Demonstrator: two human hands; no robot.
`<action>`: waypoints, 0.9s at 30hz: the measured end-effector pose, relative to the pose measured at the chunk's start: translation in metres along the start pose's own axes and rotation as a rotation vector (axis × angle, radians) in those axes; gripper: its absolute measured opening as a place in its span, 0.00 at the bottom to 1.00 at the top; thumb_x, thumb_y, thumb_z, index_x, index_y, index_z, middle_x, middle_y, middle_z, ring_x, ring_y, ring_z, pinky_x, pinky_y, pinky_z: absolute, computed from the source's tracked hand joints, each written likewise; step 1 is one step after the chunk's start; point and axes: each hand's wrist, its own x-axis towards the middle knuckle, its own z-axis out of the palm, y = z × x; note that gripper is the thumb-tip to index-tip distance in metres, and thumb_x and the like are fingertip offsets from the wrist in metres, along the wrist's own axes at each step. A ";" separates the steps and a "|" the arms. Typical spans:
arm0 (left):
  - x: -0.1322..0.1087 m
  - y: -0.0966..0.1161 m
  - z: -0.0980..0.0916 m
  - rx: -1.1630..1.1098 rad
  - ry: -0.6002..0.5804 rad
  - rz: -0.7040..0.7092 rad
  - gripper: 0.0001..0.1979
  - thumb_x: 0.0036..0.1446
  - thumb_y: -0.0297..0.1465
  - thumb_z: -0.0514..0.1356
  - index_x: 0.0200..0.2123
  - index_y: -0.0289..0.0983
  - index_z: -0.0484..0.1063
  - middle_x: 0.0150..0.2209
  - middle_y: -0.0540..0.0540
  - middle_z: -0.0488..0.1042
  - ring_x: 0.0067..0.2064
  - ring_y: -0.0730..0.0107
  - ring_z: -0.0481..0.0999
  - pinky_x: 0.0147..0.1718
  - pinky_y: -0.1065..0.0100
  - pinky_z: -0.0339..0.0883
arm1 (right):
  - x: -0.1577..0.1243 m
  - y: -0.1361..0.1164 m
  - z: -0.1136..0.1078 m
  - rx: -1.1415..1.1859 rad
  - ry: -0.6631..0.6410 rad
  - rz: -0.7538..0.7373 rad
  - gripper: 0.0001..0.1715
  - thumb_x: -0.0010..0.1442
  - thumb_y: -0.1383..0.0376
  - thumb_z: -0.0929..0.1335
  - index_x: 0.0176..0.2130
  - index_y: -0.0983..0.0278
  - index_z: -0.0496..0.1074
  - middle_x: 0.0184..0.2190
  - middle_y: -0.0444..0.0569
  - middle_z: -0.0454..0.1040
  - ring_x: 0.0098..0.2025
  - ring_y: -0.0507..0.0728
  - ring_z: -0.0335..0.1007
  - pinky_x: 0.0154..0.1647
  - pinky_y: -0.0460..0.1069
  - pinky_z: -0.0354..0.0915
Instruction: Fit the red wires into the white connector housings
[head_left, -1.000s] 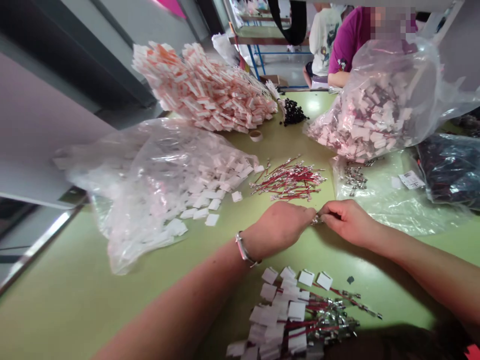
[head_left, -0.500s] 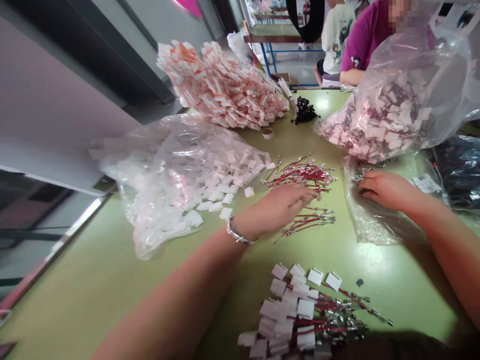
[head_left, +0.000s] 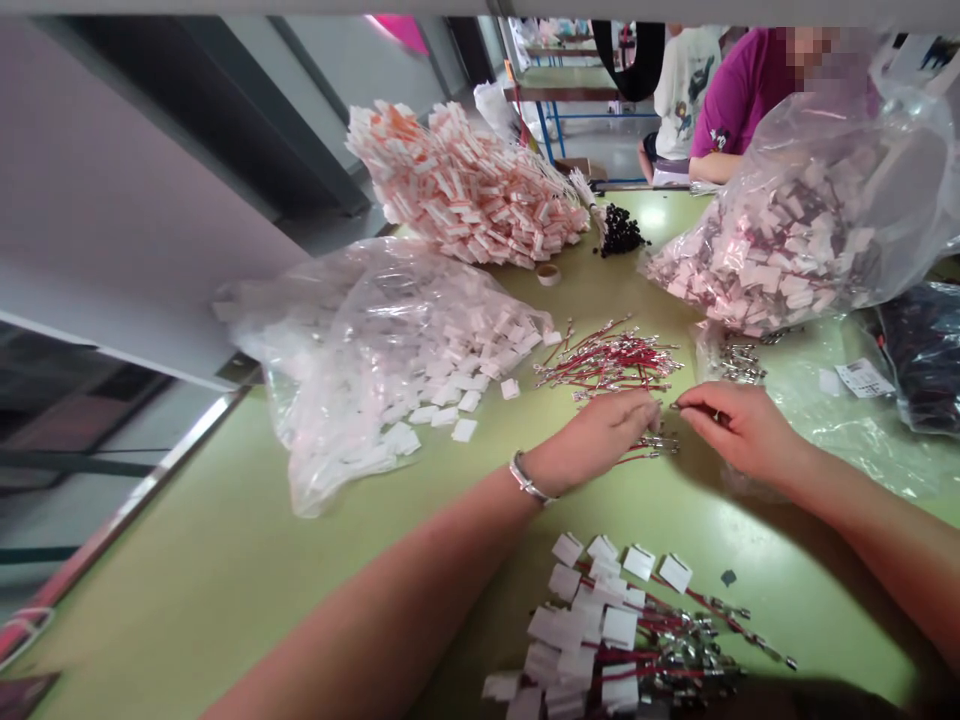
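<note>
My left hand [head_left: 604, 435], with a silver bracelet on its wrist, is closed in a pinch beside the pile of red wires [head_left: 615, 360]. Whatever its fingertips hold is hidden. Close in front of it, my right hand [head_left: 742, 430] pinches a small metal terminal [head_left: 676, 405] between thumb and forefinger. A few more red wires [head_left: 646, 447] lie partly under my left hand. Beyond my right hand, loose metal terminals [head_left: 741, 362] rest on a clear plastic bag [head_left: 847, 425]. Nearer to me is a heap of red wires with white connector housings [head_left: 619, 628] and metal ends.
An open bag of white housings [head_left: 397, 350] spills onto the green table [head_left: 330, 590] at left. Behind it are a bundle of orange-white parts [head_left: 480, 190], a tape roll [head_left: 549, 274] and black-tipped wires [head_left: 621, 230]. A full bag [head_left: 795, 240] stands right, before a person in purple [head_left: 735, 100].
My right hand has left the terminals on the plastic bag and moved left with one pinched in its fingers. My left hand has come slightly right and nearer, off the wire pile.
</note>
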 end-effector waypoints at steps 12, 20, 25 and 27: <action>-0.003 -0.002 0.001 0.127 -0.090 0.108 0.16 0.65 0.35 0.45 0.28 0.37 0.64 0.27 0.50 0.66 0.30 0.73 0.64 0.32 0.69 0.59 | -0.005 -0.009 0.007 0.382 -0.147 0.173 0.11 0.59 0.61 0.63 0.31 0.62 0.71 0.23 0.42 0.70 0.24 0.49 0.61 0.26 0.46 0.58; -0.004 -0.001 -0.001 0.335 -0.128 0.113 0.16 0.66 0.34 0.44 0.30 0.36 0.64 0.28 0.50 0.68 0.30 0.74 0.65 0.30 0.71 0.57 | -0.002 -0.010 0.003 0.467 -0.223 0.284 0.10 0.57 0.61 0.63 0.29 0.63 0.70 0.20 0.40 0.64 0.22 0.48 0.55 0.23 0.45 0.54; -0.008 0.005 0.007 0.815 -0.199 0.113 0.07 0.60 0.26 0.51 0.31 0.37 0.66 0.27 0.50 0.71 0.26 0.73 0.65 0.23 0.69 0.46 | -0.004 -0.013 0.002 0.341 -0.333 0.309 0.10 0.55 0.65 0.64 0.23 0.63 0.66 0.18 0.39 0.62 0.22 0.48 0.54 0.23 0.45 0.53; -0.009 0.007 0.011 0.869 -0.215 0.130 0.06 0.60 0.25 0.52 0.32 0.37 0.67 0.28 0.50 0.72 0.26 0.72 0.65 0.23 0.68 0.45 | -0.005 -0.015 0.003 0.360 -0.340 0.352 0.12 0.56 0.64 0.64 0.22 0.63 0.65 0.18 0.40 0.63 0.21 0.48 0.54 0.22 0.45 0.54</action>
